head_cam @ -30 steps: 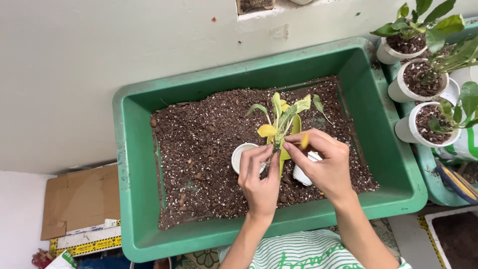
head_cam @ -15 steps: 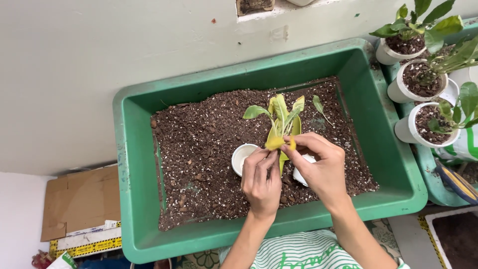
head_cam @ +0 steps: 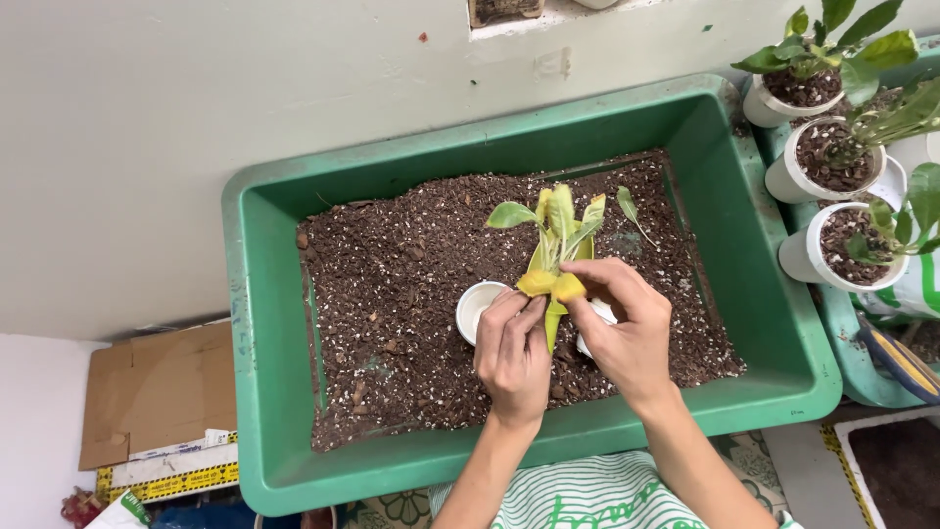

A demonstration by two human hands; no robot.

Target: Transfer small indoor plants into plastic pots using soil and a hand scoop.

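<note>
The person's left hand and right hand meet over the middle of a large green tub that is filled with dark potting soil. Both hands hold a small plant with pale green and yellow leaves. The fingers of the left hand are bent together and pinch a yellow leaf at the low part of the plant, and the fingers of the right hand are closed around another yellow part just beside it, so neither hand is open. The plant stands almost upright above the soil, and its leaves spread toward the far side of the tub. Just left of the left hand, a small white cup lies in the soil with its opening facing up, and it looks empty inside. Under the right hand there is another white object, mostly hidden, so I cannot tell what it is exactly. A single green leaf lies on the soil a little to the right of the plant. On the far right of the scene, outside the tub, stand three white pots with soil and green plants. At the left, on the floor near the tub, a flat piece of cardboard lies against the wall.
</note>
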